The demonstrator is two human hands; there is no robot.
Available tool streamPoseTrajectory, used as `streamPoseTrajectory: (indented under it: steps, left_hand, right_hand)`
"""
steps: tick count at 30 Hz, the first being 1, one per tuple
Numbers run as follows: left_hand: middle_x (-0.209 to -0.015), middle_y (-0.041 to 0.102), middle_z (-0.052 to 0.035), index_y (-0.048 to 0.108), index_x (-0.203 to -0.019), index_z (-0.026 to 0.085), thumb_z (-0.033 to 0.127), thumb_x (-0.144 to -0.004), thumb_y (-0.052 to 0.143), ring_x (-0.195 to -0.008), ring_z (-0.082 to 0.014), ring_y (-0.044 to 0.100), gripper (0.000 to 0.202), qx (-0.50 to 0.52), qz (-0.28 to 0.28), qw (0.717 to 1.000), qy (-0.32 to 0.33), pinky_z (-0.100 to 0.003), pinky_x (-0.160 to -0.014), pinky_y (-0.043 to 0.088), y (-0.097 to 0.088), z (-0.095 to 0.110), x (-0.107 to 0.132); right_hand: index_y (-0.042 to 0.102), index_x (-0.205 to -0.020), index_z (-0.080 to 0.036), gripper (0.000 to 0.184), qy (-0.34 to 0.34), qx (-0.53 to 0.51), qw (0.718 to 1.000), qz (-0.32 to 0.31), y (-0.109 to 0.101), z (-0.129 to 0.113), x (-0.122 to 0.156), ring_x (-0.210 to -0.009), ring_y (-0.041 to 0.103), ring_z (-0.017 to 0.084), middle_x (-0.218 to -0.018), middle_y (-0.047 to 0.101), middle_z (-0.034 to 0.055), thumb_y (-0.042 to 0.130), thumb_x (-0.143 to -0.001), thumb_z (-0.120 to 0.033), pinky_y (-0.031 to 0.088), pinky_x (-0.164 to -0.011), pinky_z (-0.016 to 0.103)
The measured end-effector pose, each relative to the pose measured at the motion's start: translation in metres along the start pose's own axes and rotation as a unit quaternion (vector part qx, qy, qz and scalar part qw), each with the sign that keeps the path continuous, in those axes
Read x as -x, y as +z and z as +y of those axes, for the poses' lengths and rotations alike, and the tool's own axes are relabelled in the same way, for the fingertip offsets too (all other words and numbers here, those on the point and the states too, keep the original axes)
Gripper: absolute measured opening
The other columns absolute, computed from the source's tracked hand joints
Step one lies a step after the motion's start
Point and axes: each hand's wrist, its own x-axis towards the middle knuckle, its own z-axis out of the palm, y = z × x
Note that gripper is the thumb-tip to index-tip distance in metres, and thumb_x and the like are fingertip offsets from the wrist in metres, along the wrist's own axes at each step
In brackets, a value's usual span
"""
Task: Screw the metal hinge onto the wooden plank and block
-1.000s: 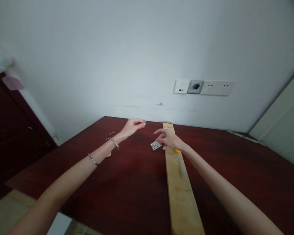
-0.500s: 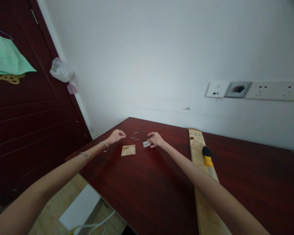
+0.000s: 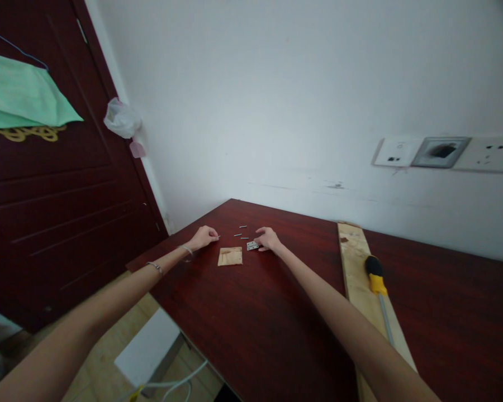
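My left hand (image 3: 206, 237) is closed in a pinch over the table, with the tip of a small screw (image 3: 218, 237) poking out from its fingertips. Three similar screws (image 3: 238, 235) lie on the table between my two hands. My right hand (image 3: 269, 239) grips the right side of a silver metal hinge (image 3: 252, 245) with dark holes; part of it is hidden by the fingers. A small square piece of wood (image 3: 230, 256) lies in front of the hands, apart from both.
A long wooden board (image 3: 357, 273) lies on the dark red table (image 3: 276, 318) under my right forearm. On it rests a screwdriver (image 3: 376, 276) with a black and yellow handle. The white wall (image 3: 255, 111) rises behind, and a white box (image 3: 148, 346) stands on the floor.
The view has turned a little to the left, so everything sits further right. My left hand has lowered slightly with the screw; the right hand stays at the hinge.
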Motion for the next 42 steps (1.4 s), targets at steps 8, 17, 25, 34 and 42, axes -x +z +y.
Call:
streamPoseTrajectory:
  steps: [8,17,25,34,42]
  left_hand:
    - [-0.080,0.073,-0.0066,0.075,-0.074,0.016,0.029,-0.073,0.065,-0.077,-0.0194,0.064,0.017,-0.034,0.017,0.999,0.031,-0.027,-0.075,0.046,0.004,-0.001,-0.001]
    - [-0.076,0.070,-0.0070,0.075,-0.068,0.020,0.027,-0.078,0.063,-0.076,-0.0202,0.059,0.017,-0.067,0.017,0.994,0.087,-0.030,-0.082,0.043,0.001,0.005,0.003]
    - [-0.082,0.070,-0.0102,0.075,-0.073,0.017,0.020,-0.079,0.059,-0.082,-0.0237,0.060,0.018,-0.077,0.009,0.992,0.100,-0.034,-0.084,0.041,0.001,0.004,0.003]
    - [-0.083,0.072,-0.0059,0.075,-0.073,0.021,0.031,-0.078,0.061,-0.084,-0.0212,0.060,0.017,-0.068,0.003,0.993,0.096,-0.030,-0.087,0.042,-0.001,0.001,0.003]
    - [-0.082,0.073,-0.0051,0.076,-0.075,0.021,0.034,-0.078,0.058,-0.083,-0.0214,0.059,0.022,-0.050,0.010,0.994,0.097,-0.029,-0.085,0.042,-0.010,0.009,0.008]
  right_hand:
    - [0.067,-0.095,-0.011,0.018,-0.090,0.028,0.995,-0.013,0.001,0.008,-0.002,-0.055,0.063,0.008,-0.083,0.072,0.0056,0.067,-0.077,-0.009,0.053,-0.046,0.015]
    - [0.068,-0.091,-0.012,0.013,-0.156,0.070,0.985,-0.025,0.000,0.020,-0.005,-0.047,0.056,0.005,-0.083,0.071,0.0050,0.065,-0.079,-0.010,0.049,-0.048,0.015]
    - [0.069,-0.089,-0.013,0.016,-0.158,0.101,0.980,-0.063,-0.004,0.013,-0.010,-0.046,0.056,0.005,-0.071,0.070,0.0007,0.067,-0.075,-0.005,0.049,-0.052,0.015]
    - [0.069,-0.079,-0.012,0.011,-0.143,0.110,0.978,-0.100,-0.009,0.004,-0.009,-0.048,0.058,0.006,-0.064,0.068,-0.0006,0.068,-0.073,-0.003,0.050,-0.050,0.014]
    - [0.068,-0.075,-0.012,0.009,-0.148,0.136,0.973,-0.113,-0.009,0.001,-0.009,-0.050,0.061,0.007,-0.067,0.070,0.0011,0.071,-0.071,-0.005,0.052,-0.051,0.016]
